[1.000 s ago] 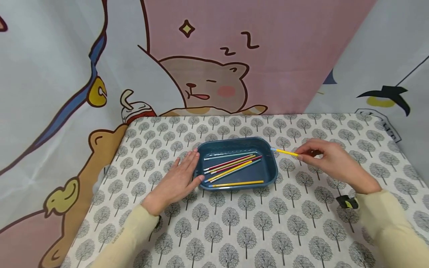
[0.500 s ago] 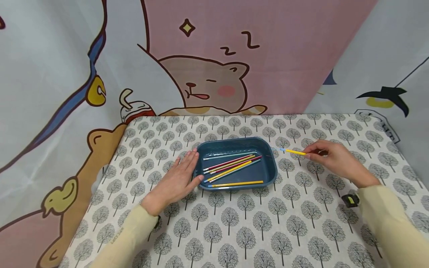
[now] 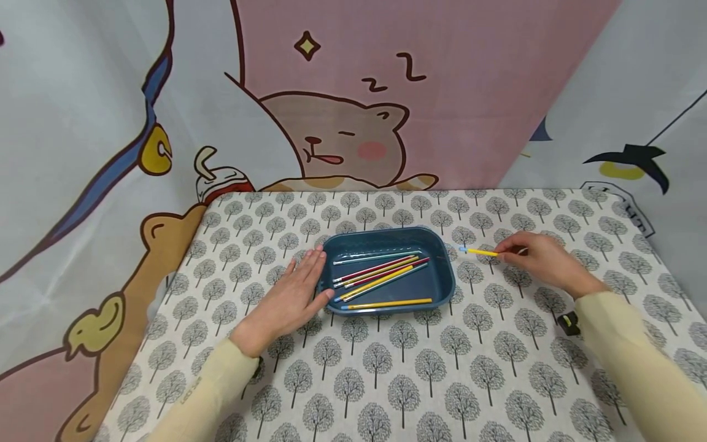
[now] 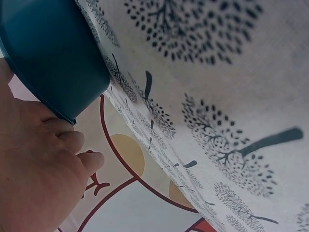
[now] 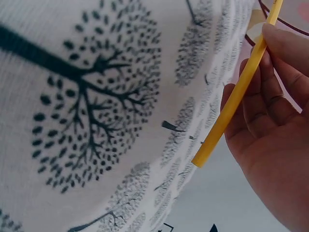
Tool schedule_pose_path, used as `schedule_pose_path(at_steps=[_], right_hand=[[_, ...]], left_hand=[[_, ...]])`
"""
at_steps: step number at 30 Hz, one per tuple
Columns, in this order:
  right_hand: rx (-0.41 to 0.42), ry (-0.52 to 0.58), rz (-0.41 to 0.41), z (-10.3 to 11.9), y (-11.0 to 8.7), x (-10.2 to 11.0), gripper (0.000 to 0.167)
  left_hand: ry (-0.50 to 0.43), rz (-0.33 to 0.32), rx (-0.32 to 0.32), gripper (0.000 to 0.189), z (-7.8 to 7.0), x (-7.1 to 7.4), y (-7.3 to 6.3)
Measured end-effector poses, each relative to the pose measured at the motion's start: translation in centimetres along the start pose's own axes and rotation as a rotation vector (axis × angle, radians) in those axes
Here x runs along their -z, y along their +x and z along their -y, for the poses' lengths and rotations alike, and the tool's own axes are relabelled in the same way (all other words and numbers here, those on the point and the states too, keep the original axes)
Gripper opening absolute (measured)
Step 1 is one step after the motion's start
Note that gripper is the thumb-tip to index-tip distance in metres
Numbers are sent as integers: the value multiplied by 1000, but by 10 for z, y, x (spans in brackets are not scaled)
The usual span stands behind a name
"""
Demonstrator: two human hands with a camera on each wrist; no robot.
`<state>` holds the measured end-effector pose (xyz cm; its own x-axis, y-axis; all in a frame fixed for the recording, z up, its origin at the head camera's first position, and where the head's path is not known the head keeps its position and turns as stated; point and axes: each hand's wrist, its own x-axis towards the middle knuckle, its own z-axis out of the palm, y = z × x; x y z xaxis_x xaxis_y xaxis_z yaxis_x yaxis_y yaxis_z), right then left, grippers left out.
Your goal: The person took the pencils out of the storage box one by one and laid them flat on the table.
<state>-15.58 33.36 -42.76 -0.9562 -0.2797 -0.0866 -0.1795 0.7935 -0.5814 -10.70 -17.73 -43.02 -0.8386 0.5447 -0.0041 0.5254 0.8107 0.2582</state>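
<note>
A dark blue tray [image 3: 381,306] sits on the table with several pencils in it, red, yellow and green ones among them. My left hand [image 3: 289,301] lies with fairly straight fingers along the tray's left end, touching its rim. The left wrist view has that hand [image 4: 43,164] beside the blue tray wall [image 4: 58,58]. To the right of the tray, my right hand [image 3: 538,261] pinches a yellow pencil [image 3: 480,252] between thumb and fingers, its blue end pointing at the tray. In the right wrist view this pencil [image 5: 231,104] slants across the fingers, its plain end near the palm.
The table wears a white cloth [image 3: 405,362] printed with grey trees. Behind it hangs a curtain [image 3: 469,92] with a sleeping cartoon bear, and more printed cloth closes off both sides.
The right hand has drawn the yellow pencil rightward, away from the tray's right rim, then shifted very slightly back left. The left hand and the pencils in the tray have stayed put.
</note>
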Motion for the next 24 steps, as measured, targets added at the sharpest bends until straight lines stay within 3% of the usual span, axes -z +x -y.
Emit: schedule_pose_path(at_steps=[14, 24], right_hand=[[-29, 33, 53, -9, 12, -12, 18], [-47, -4, 62, -13, 14, -15, 19]], left_hand=[[-3, 8, 7, 80, 1, 0, -1], [4, 20, 15, 80, -1, 1, -1]])
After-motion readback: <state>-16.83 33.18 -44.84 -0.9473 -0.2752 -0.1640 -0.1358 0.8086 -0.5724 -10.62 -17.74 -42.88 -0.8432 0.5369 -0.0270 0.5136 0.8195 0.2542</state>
